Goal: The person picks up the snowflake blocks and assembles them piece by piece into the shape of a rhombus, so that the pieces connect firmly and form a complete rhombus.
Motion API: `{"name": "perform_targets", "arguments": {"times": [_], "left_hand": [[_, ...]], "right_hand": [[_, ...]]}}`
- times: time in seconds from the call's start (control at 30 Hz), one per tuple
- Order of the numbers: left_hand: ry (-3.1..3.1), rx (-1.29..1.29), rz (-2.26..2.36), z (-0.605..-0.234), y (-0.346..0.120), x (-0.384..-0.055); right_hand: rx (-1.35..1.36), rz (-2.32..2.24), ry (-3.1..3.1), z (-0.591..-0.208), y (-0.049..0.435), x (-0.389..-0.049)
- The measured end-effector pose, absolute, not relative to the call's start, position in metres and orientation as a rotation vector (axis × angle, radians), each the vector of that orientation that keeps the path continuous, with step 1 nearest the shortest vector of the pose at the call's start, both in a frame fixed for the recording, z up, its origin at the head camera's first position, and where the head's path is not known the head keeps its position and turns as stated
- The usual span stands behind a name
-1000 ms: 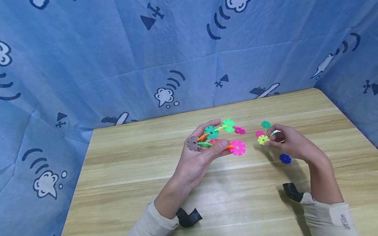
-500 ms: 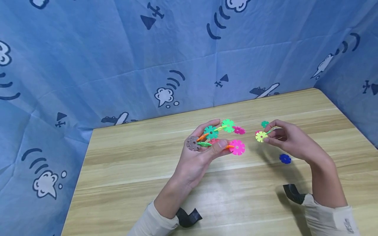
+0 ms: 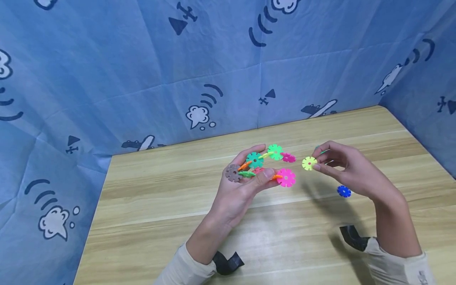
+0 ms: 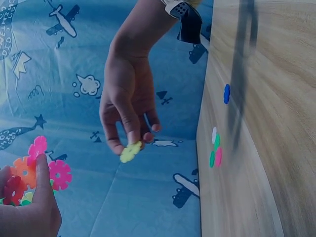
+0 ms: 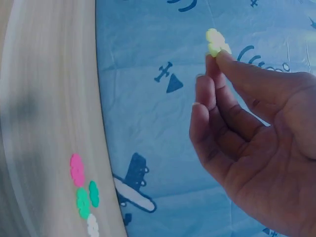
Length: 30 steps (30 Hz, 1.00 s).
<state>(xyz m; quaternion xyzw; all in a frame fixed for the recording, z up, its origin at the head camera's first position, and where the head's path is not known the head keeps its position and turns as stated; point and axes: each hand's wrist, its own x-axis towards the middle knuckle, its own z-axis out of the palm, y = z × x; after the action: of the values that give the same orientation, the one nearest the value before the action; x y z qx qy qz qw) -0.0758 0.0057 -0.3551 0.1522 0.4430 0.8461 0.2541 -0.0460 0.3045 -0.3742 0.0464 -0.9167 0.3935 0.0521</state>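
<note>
Yellow disc (image 3: 306,163) up above desk (image 3: 153,206), pinched in tips of right hand (image 3: 350,170). I see left hand (image 3: 235,196) gripping joined bright discs (image 3: 251,159), near yellow one, not touching. Blue disc (image 3: 344,191) lies on desk. Right wrist view shows me pink disc (image 5: 77,170), green discs (image 5: 83,203), white disc (image 5: 93,225) there too.

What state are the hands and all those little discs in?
Chain of multicoloured notched plastic discs: linked, ends apart, raised.
Left hand: gripping the chain.
Yellow notched plastic disc: raised, apart from the chain.
Right hand: pinching the yellow disc.
Blue notched plastic disc: loose on the wooden table.
Pink plastic disc: likewise.
Green plastic disc: likewise.
Teal plastic disc: likewise.
White plastic disc: likewise.
</note>
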Motion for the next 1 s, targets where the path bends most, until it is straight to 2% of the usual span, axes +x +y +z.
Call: {"name": "perform_targets", "arguments": {"times": [0.53, 1.0], "left_hand": [[1.236, 0.397, 2.289, -0.354, 0.007, -0.074], [1.228, 0.391, 2.286, -0.354, 0.008, -0.074]], "right_hand": [[0.219, 1.341, -2.564, -0.357, 0.281, -0.034], [0.573, 1.434, -2.346, -0.348, 0.268, -0.031]]}}
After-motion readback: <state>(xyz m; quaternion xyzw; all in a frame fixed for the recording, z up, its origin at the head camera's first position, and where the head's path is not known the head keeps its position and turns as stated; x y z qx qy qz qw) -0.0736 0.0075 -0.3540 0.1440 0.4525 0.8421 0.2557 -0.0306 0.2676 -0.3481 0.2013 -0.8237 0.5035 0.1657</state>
